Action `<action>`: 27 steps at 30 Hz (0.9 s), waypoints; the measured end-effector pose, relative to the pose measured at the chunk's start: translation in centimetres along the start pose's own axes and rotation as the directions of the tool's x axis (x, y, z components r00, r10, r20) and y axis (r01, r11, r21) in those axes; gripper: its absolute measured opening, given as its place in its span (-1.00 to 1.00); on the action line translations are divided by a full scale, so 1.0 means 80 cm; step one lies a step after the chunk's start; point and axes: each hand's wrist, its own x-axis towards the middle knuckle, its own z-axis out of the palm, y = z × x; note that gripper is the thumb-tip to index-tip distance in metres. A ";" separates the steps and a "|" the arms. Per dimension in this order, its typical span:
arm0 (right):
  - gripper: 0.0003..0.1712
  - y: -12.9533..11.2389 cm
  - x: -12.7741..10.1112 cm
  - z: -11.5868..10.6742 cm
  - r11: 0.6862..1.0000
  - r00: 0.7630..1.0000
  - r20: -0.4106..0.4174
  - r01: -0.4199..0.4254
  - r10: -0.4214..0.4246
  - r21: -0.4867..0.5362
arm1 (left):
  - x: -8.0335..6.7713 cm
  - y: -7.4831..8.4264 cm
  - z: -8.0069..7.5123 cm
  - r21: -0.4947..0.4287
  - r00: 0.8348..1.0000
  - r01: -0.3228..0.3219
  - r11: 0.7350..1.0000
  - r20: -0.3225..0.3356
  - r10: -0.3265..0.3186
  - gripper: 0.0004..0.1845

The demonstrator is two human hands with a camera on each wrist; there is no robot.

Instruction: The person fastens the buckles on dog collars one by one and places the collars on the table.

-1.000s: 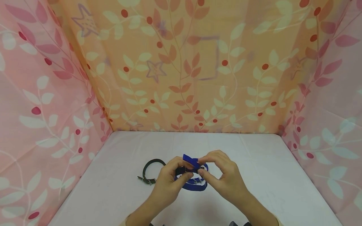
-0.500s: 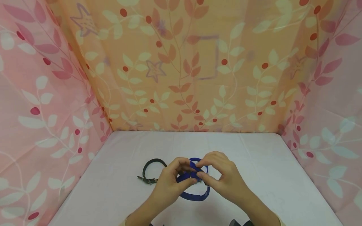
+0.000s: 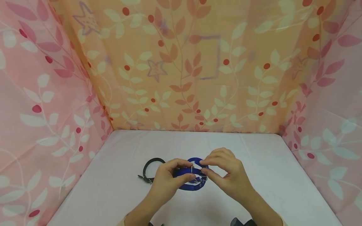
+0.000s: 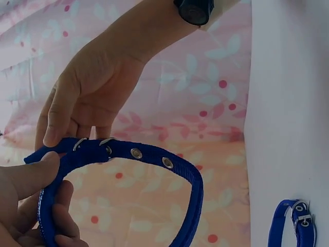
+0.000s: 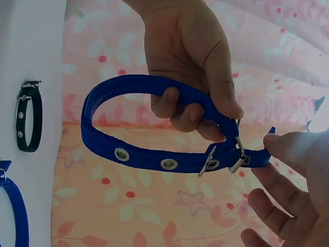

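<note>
A blue buckle collar (image 5: pixel 141 160) with metal eyelets is held up between both hands, bent into a loop. My left hand (image 3: pixel 168 177) grips its band beside the metal buckle (image 5: pixel 237 159), thumb on one face and fingers curled behind it. My right hand (image 3: pixel 230 169) pinches the strap's free end (image 5: pixel 260 158) between thumb and index finger, just past the buckle. The strap passes through the buckle's metal parts in the right wrist view. A second blue collar (image 4: pixel 277 226), buckled into a ring, rests on the table behind the held one.
A black buckled collar (image 3: pixel 146 166) lies on the white table (image 3: pixel 113 182), left of the left hand. Floral cloth walls (image 3: pixel 175 78) enclose the table at the back and both sides. Dark objects (image 3: pixel 237 221) show at the head view's bottom edge.
The strap end, which stuck up above my left fingers, is now drawn across to the right in my right fingers. The loop hung lower half a second ago and has risen again.
</note>
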 end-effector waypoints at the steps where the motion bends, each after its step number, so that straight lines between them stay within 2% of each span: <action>1: -0.58 0.001 0.000 -0.001 1.000 1.000 0.001 0.011 -0.011 0.000 | 0.000 0.000 0.000 -0.008 1.000 -0.004 1.000 -0.002 0.004 -0.68; 10: -0.83 0.003 0.005 -0.012 0.996 0.994 0.063 0.092 -0.093 0.010 | -0.002 0.004 0.000 -0.055 0.998 -0.055 0.997 -0.020 0.053 -0.70; 16: -0.88 0.005 0.005 -0.015 0.991 0.985 0.110 0.129 -0.130 0.022 | -0.001 0.006 -0.001 -0.051 0.997 -0.074 0.996 -0.031 0.073 -0.72; 19: -0.85 0.006 0.005 -0.016 0.989 0.981 0.128 0.143 -0.147 0.036 | -0.001 0.005 -0.001 -0.027 0.990 -0.135 0.990 -0.031 0.134 -0.74; 21: -0.76 0.006 0.004 -0.017 0.990 0.978 0.151 0.137 -0.142 0.043 | -0.002 0.003 0.000 -0.005 0.979 -0.200 0.980 -0.029 0.200 -0.74; 24: -0.62 0.003 0.002 -0.018 0.996 0.974 0.214 0.069 -0.078 0.047 | -0.001 -0.001 0.002 0.021 0.958 -0.286 0.958 -0.024 0.286 -0.75; 27: -0.58 0.001 0.000 -0.020 1.000 0.963 0.270 0.003 -0.011 0.028 | 0.000 -0.003 0.003 0.034 0.950 -0.310 0.950 -0.015 0.311 -0.74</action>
